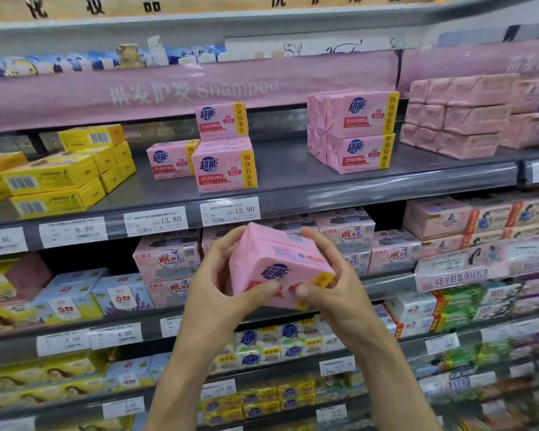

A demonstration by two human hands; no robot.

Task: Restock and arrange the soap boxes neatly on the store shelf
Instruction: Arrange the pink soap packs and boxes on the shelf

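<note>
**A:** Both hands are up in front of the shelving, and between them is one pink soap pack [277,265]. It's tilted, one corner pointing upward, blue logo facing us.

**B:** Look at the hold. The left hand [212,284] wraps the pack's left side, fingers curled behind it, thumb pressed on the front face.

**A:** And the right hand [333,281] mirrors it, fingers hooked over the far right edge, thumb on the front near the yellow strip. The two thumbs nearly meet.

**B:** So the pack is in the air, touching no shelf, just below the price tag [229,211] reading 13.90.

**A:** Right above that tag, on the grey shelf [293,178], sit the matching packs [223,164]. It's a small pile with one standing on top, and another just beside it on the left.

**B:** Further right is a second stack [360,132] of the same pink packs, two high, well apart from the first group.

**A:** Yellow boxes [53,178] are piled at the left end of that shelf, and a pink banner [193,88] marked Shampoo hangs above.
</note>
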